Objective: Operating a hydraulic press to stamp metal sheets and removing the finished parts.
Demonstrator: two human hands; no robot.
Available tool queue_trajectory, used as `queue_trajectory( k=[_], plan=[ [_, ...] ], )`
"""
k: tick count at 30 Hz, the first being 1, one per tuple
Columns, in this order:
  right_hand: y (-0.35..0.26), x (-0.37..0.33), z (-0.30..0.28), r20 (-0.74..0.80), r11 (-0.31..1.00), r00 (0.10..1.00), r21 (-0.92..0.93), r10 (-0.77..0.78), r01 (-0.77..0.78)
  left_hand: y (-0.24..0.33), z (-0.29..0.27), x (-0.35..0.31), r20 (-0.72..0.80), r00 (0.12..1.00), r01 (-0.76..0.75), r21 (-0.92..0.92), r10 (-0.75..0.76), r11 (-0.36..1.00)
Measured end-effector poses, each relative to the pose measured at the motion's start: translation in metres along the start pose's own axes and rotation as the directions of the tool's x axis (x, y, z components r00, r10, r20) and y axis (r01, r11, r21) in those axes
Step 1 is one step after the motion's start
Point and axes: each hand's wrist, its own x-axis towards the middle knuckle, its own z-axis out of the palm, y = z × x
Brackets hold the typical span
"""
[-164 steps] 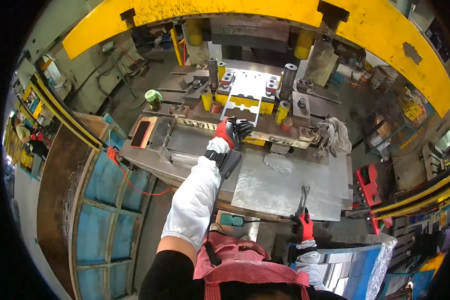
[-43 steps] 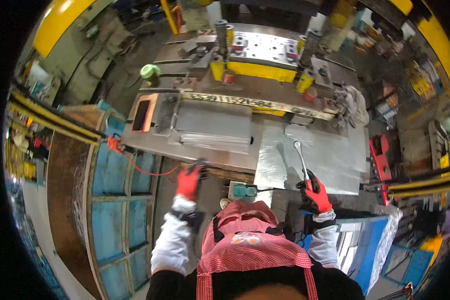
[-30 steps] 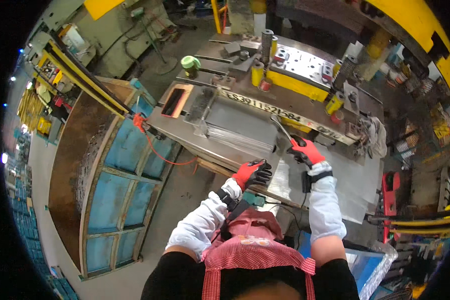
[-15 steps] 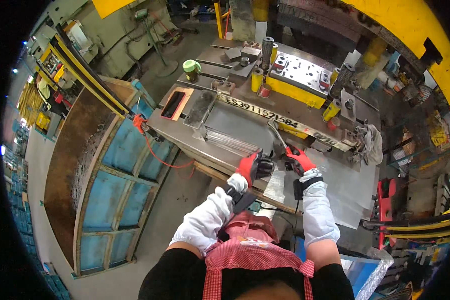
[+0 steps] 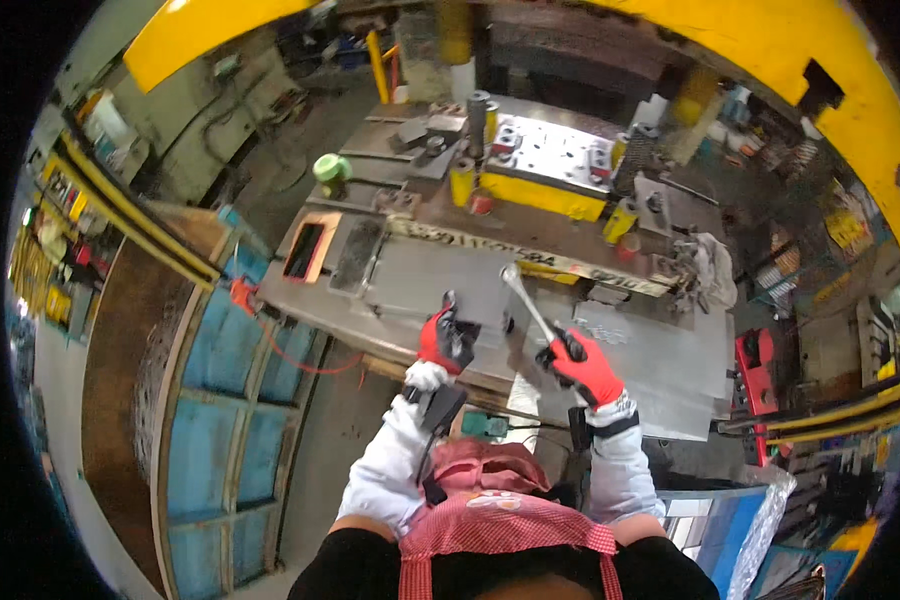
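Observation:
My left hand (image 5: 448, 340), in a red and black work glove, is at the near edge of a stack of flat metal sheets (image 5: 425, 275). Its fingers look parted, and I see nothing held in them; whether they touch the sheets I cannot tell. My right hand (image 5: 582, 365), gloved alike, is closed around a long metal hand tool (image 5: 530, 302) with a rounded head. The tool's head points away from me and to the left, and its grip is hidden in the glove. Right of the tool, more thin metal sheets (image 5: 660, 365) lie on the bench.
A die block (image 5: 550, 155) with yellow sides and upright posts stands at the back. At the back left are a green-lidded cup (image 5: 332, 172) and a dark phone-like slab (image 5: 305, 250). A blue-sided bin (image 5: 210, 420) is at left; a cloth (image 5: 710, 265) lies at right.
The view has shifted. My hands have moved apart: the left has gone leftward along the sheets' edge, and the right has drawn back towards me with the tool.

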Motion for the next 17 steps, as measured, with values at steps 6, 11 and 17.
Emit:
queue_trajectory(
  k=[6,11,17],
  plan=[
    [0.0,-0.08,-0.004,0.12,0.989,0.984,0.046,0.133,-0.139,0.009,0.003,-0.065,0.113,0.946,-0.323,0.433,0.305,0.841],
    [0.013,-0.118,-0.013,-0.01,0.997,1.0,0.074,0.021,-0.02,0.052,0.081,-0.02,0.374,0.927,-0.255,0.576,0.026,0.777],
    [-0.048,-0.067,0.015,-0.22,0.955,0.969,0.294,0.114,-0.046,0.09,0.134,0.078,0.817,0.574,-0.809,0.555,0.053,0.193]
  ],
)
